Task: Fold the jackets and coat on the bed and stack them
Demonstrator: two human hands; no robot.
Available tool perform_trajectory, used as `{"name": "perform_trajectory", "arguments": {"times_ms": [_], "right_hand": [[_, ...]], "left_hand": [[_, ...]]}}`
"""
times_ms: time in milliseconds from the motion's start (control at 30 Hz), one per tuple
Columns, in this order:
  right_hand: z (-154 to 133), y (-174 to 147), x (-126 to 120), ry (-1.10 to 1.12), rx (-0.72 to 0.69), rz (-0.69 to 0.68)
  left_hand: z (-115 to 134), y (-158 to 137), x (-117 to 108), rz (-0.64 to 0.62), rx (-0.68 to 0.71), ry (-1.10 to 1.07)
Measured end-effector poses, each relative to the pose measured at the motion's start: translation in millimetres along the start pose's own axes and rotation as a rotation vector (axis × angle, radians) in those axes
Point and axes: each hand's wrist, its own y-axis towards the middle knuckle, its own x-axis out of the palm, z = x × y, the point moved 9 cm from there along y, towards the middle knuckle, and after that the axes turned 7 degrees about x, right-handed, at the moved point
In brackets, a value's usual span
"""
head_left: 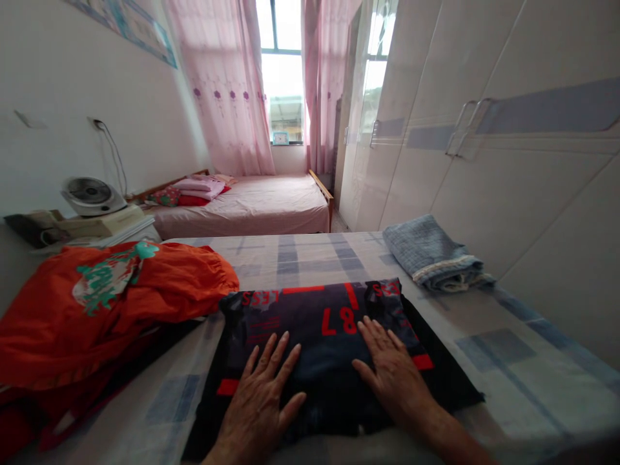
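Note:
A dark garment with red lettering and red stripes [320,361] lies folded in front of me, on a checked bed sheet [310,252]. The digits on it appear upside down from where I look. My left hand [264,397] rests flat on its left part, fingers spread. On the right part lies my right hand [390,368], palm down, fingers stretched out and slightly apart. Black cloth sticks out past the fold at both sides. Neither hand grips anything.
Orange clothing [159,278] with a green and white print is heaped at the left. A folded blue-grey cloth [431,252] lies at the right. Behind are a small fan [92,196] and a second bed [271,200]. White wardrobes [484,194] line the right side.

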Motion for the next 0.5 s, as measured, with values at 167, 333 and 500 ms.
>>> {"name": "perform_trajectory", "arguments": {"times_ms": [167, 333, 500], "right_hand": [[65.1, 12.0, -25.7, 0.024, 0.197, 0.060], [0.0, 37.8, -67.9, 0.148, 0.015, 0.198], [-63.2, 80.4, -47.0, 0.103, -0.083, 0.141]], "left_hand": [[-67.9, -38.2, -20.7, 0.149, -0.293, -0.069], [-138.6, -72.7, -12.4, 0.128, -0.810, -0.365], [-148.3, -68.6, -3.3, -0.012, -0.939, -0.665]]}}
